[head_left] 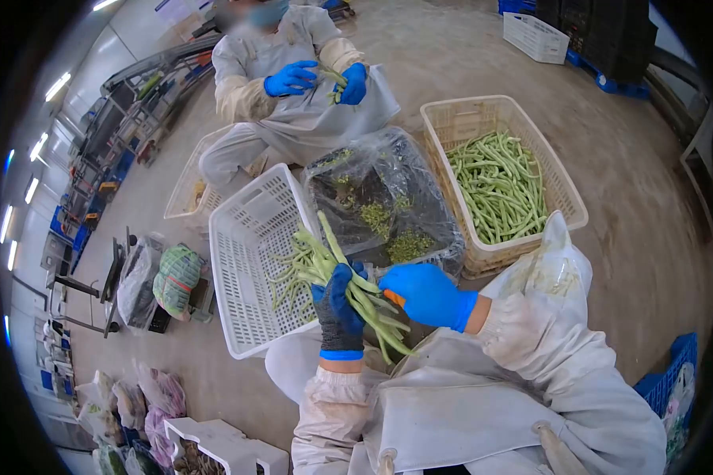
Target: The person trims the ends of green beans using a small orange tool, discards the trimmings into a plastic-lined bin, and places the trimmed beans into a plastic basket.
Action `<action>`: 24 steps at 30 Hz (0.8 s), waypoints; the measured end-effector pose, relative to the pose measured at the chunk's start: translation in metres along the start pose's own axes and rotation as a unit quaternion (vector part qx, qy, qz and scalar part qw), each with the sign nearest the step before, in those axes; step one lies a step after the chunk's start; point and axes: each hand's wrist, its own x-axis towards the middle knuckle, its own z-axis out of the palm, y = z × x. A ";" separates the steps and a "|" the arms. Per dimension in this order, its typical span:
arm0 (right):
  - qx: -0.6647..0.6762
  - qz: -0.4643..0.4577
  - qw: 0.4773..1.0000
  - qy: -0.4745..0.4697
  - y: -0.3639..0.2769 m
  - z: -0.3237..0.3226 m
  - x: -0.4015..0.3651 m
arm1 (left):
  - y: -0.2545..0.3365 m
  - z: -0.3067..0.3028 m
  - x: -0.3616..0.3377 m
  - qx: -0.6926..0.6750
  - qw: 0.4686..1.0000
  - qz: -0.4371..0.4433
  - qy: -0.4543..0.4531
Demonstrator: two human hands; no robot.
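Note:
My left hand (339, 310), in a dark glove, is closed around a bunch of long green beans (367, 305) that stick out on both sides of the fist. Right beside it, my blue-gloved right hand (432, 295) is closed on a small orange-handled tool (394, 298); its working end is hidden at the beans. Beneath my left hand, a white crate (249, 229) holds some beans. A lined crate (356, 178) with dark plastic contains small green trimmings (408, 245). To its right, a cream crate (566, 190) is heaped with green beans (499, 186).
Opposite me sits a person (293, 111) in white clothes and blue gloves, holding a few beans. A green bundle (178, 273) and filled plastic bags (158, 392) are at left. A blue crate (673, 372) stands at right, a white crate (535, 37) farther back.

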 end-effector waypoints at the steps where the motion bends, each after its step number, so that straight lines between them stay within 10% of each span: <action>1: -0.007 -0.039 0.999 -0.016 0.000 -0.003 0.000 | 0.003 -0.001 -0.002 0.000 1.000 -0.001 0.000; 5: -0.015 -0.111 0.987 -0.120 0.000 -0.026 0.007 | 0.013 -0.005 -0.008 0.064 0.988 -0.099 -0.097; 9: 0.207 0.158 0.933 0.249 0.027 -0.063 0.030 | 0.015 -0.014 -0.005 0.007 0.988 -0.105 -0.110; 12: 0.028 0.073 0.963 0.260 0.073 -0.064 0.028 | 0.020 -0.014 -0.001 -0.083 0.983 -0.115 -0.118; 13: -0.234 0.057 0.957 0.162 0.081 -0.048 0.019 | 0.021 -0.013 0.000 -0.110 0.983 -0.097 -0.109; 17: 0.145 0.143 0.975 -0.088 0.032 -0.016 -0.001 | 0.021 -0.006 0.010 -0.127 0.989 -0.032 -0.069; 24: 0.219 0.158 0.960 -0.074 -0.002 0.004 -0.004 | 0.019 -0.011 0.012 -0.073 0.996 0.029 -0.040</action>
